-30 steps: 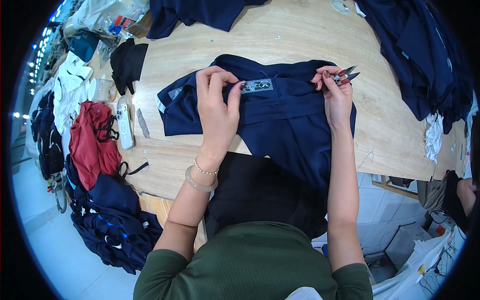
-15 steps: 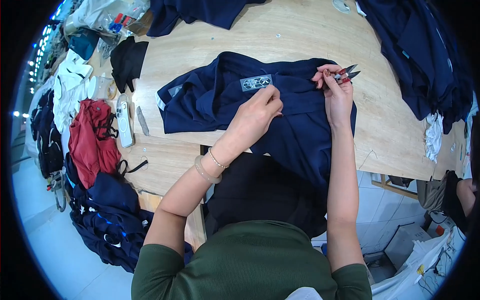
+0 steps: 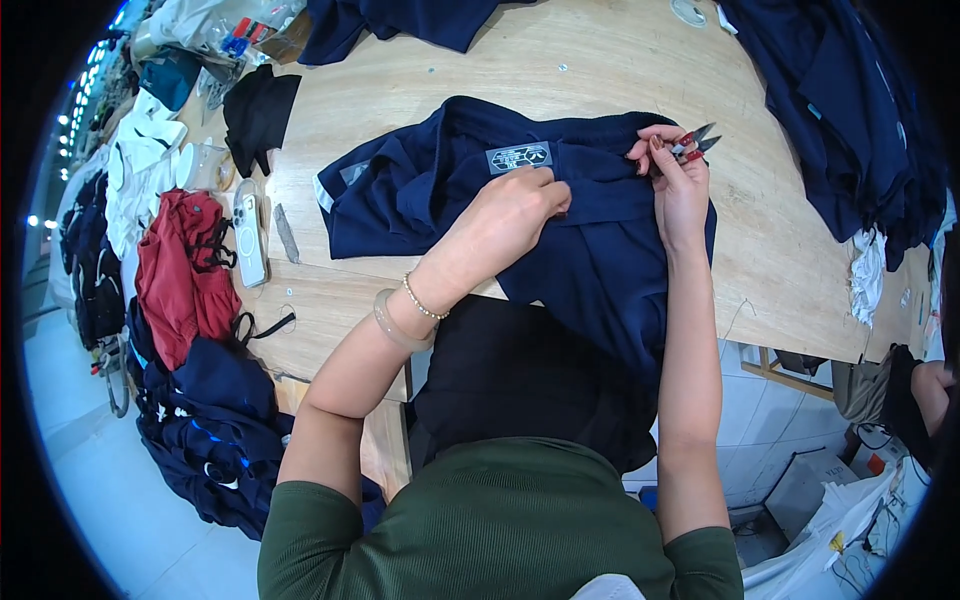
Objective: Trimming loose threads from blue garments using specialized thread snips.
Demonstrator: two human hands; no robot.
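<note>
A navy garment with a gathered waistband lies across the table's front edge, its lower part hanging toward my lap. On its inner side is a grey printed label patch. My left hand is closed just below that patch, its curled fingers pinching the navy cloth; the fingertips are partly hidden. At the right end of the waistband, my right hand keeps a pair of thread snips with red grips in its fingers. The blades point away to the right, apart at the tips, while the fingers also touch the waistband.
A phone and a grey strip lie on the wooden table at left. Beside them are a red garment and black cloth. More navy garments drape over the right edge. Another person's arm shows at far right.
My left hand has shifted slightly right along the cloth below the label, its fingers still closed. My right hand keeps the snips in nearly the same place. The whole view has moved a little.
</note>
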